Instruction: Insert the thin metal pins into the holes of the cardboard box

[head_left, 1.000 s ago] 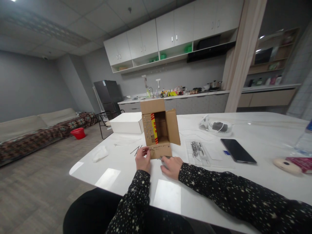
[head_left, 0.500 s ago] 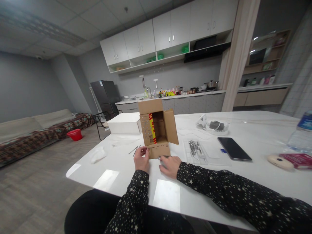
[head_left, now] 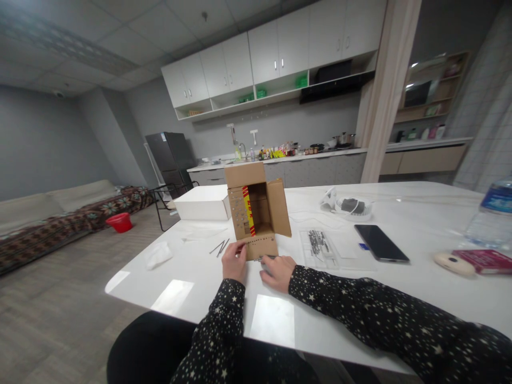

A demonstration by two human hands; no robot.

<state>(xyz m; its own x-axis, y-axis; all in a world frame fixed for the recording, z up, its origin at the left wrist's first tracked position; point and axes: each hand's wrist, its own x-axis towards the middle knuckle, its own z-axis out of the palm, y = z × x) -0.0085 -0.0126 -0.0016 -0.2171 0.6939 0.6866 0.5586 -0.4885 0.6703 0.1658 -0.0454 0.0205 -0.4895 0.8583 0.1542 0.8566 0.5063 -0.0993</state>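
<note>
Hands unmoved since a second ago: my left hand [head_left: 234, 262] pinches the cardboard box [head_left: 256, 210] flap, right hand [head_left: 277, 271] rests loosely curled on the counter [head_left: 400, 277].

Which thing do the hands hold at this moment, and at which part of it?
The left hand pinches the left edge of the lowered, hole-dotted front flap of the open brown cardboard box. The right hand rests beside that flap; whether it grips anything cannot be told.

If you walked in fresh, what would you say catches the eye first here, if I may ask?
An open cardboard box on its side near the white table's front edge, with red-yellow tape on one flap. Both hands are at its perforated lower flap: the left hand pinches its corner, the right hand rests flat beside it. A black phone lies to the right.
</note>
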